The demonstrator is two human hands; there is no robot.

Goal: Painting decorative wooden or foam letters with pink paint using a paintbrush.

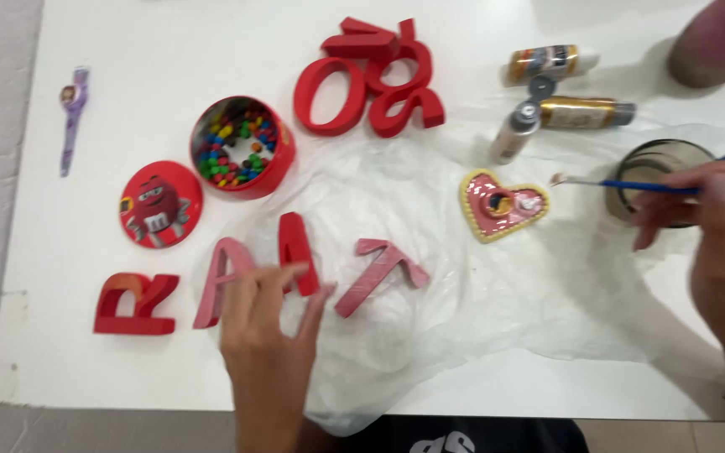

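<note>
Left hand [266, 323], fingers spread, steadies letter A [253, 273] at seven o'clock; right hand [715, 226] fingers pinch paintbrush [631, 184] at three o'clock, painting underway.

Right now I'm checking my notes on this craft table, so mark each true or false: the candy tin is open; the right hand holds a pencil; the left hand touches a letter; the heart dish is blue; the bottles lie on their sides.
1. The round red candy tin is open: true; its lid lies beside it.
2. The right hand holds a pencil: false; it holds a blue-handled paintbrush.
3. The left hand touches a red letter: true.
4. The heart dish is blue: false; it is pink with a yellow rim.
5. The paint bottles lie on their sides: true.
</note>
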